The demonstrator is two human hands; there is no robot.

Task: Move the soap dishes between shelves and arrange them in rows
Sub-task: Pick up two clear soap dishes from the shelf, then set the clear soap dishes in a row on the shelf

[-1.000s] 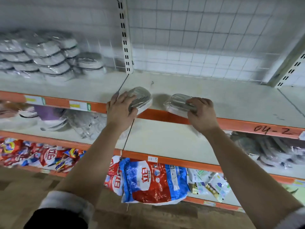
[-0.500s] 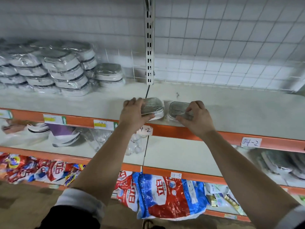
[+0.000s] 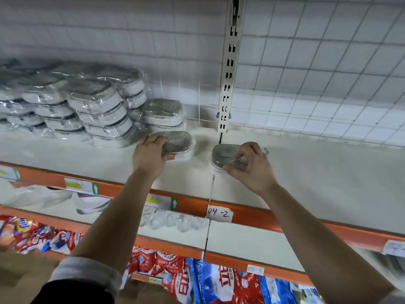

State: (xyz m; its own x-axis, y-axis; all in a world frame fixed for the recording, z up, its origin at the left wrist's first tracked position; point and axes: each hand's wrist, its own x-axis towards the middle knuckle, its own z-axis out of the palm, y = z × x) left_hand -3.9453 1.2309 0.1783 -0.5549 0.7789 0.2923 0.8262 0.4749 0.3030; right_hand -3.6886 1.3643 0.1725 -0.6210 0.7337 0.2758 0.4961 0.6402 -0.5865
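My left hand (image 3: 151, 156) grips a plastic-wrapped grey-and-white soap dish (image 3: 180, 143) over the upper shelf (image 3: 317, 176), just in front of a short stack of two dishes (image 3: 163, 115). My right hand (image 3: 252, 167) grips a second wrapped soap dish (image 3: 223, 154) a little to the right, low over the shelf at the seam between shelf boards. Whether either dish touches the shelf is unclear. Several taller stacks of wrapped soap dishes (image 3: 96, 106) stand in rows at the left of the same shelf.
A slotted upright post (image 3: 230, 69) and a wire grid back panel (image 3: 317, 73) close the shelf behind. An orange shelf edge carries a paper label "04-2" (image 3: 219, 213). Lower shelves hold clear plastic items (image 3: 173, 222) and red and blue detergent bags (image 3: 219, 281).
Both hands have carried their soap dishes from the shelf's front edge deeper onto the shelf and leftward, toward the stacks. The view has shifted left and closer.
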